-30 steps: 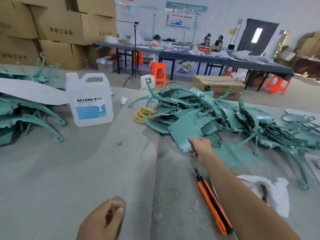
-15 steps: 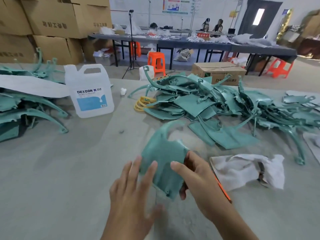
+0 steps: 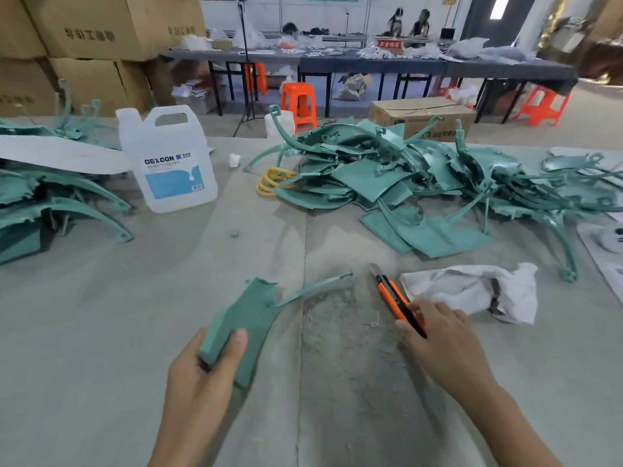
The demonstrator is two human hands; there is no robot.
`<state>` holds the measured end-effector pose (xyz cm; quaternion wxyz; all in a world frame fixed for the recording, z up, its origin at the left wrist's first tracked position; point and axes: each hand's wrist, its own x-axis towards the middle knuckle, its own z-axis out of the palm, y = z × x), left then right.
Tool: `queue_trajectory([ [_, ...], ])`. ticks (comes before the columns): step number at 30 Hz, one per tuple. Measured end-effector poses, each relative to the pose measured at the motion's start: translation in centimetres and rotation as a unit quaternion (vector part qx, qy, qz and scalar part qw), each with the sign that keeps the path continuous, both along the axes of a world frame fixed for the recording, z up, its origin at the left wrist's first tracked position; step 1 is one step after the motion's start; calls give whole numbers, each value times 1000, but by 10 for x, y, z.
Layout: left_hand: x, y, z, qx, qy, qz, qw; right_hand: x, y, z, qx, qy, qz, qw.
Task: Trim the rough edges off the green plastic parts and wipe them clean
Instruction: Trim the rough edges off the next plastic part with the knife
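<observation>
My left hand (image 3: 199, 375) grips the near end of a green plastic part (image 3: 249, 315), thumb on top; a thin green strip runs from the part's far end to the right. My right hand (image 3: 438, 335) lies over the rear end of an orange and black utility knife (image 3: 392, 294) on the table, fingers touching it; whether they close around it I cannot tell. A crumpled white cloth (image 3: 468, 289) sits just right of the knife. A big heap of green parts (image 3: 404, 183) fills the far right of the table.
A white DEXCON jug (image 3: 167, 163) stands at the back left. More green parts (image 3: 50, 203) are stacked at the left edge under a white sheet. Yellow rings (image 3: 269, 182) lie by the heap. Plastic shavings (image 3: 340, 328) cover the table between my hands. Cardboard boxes stand behind.
My right hand pulled a green part from the heap, both hands held it, and now the left hand alone holds it while the right has moved onto the knife.
</observation>
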<state>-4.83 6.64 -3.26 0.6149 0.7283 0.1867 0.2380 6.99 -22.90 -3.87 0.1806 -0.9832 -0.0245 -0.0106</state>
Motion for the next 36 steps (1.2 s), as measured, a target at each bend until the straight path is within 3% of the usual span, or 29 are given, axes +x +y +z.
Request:
queue_trajectory([
  [5, -1, 14, 15, 24, 3, -16, 1000, 12, 9, 1, -21, -2, -16, 1000],
  [11, 6, 13, 23, 83, 22, 0, 996, -1, 15, 10, 94, -3, -36, 995],
  [15, 8, 5, 20, 67, 12, -28, 997, -25, 24, 20, 285, 20, 6, 958],
  [17, 11, -1, 20, 22, 0, -38, 999, -39, 37, 18, 376, 71, 41, 923],
  [19, 15, -8, 17, -48, -32, -43, 997, -52, 57, 13, 405, 115, 71, 904],
  [24, 15, -22, 12, -188, -79, -64, 977, -64, 98, -2, 369, 111, 115, 916],
  [31, 14, -12, 11, -129, -20, -72, 989, -73, 116, 5, 360, 137, 128, 914],
  [36, 11, -15, 12, -166, -16, -26, 986, -71, 125, 9, 222, 95, 161, 957],
])
